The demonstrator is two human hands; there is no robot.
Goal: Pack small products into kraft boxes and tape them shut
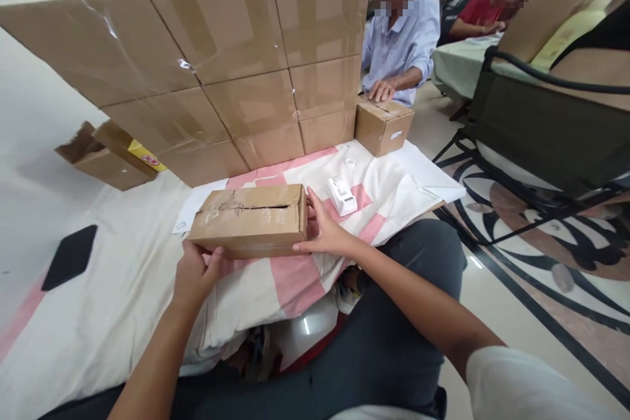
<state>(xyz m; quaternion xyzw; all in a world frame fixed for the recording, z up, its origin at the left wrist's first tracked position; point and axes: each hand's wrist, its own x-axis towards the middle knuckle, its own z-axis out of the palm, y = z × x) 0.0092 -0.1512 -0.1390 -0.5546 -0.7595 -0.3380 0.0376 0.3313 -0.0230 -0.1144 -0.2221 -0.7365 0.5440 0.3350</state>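
Note:
A long brown cardboard box lies at the near side of the cloth-covered table, with a dark gap along its top seam. My left hand grips its lower left corner, the thumb on the front side. At the right end, my right hand presses against the box with thumb and fingers spread around that end. To the right of this hand sits a small white tape dispenser. Some fingertips of both hands are hidden behind or under the box.
A tall wall of taped cardboard stands behind the box. Beyond its right end, a person's hand rests on another box. A black phone-like slab and an open carton are at left; a folding chair is at right.

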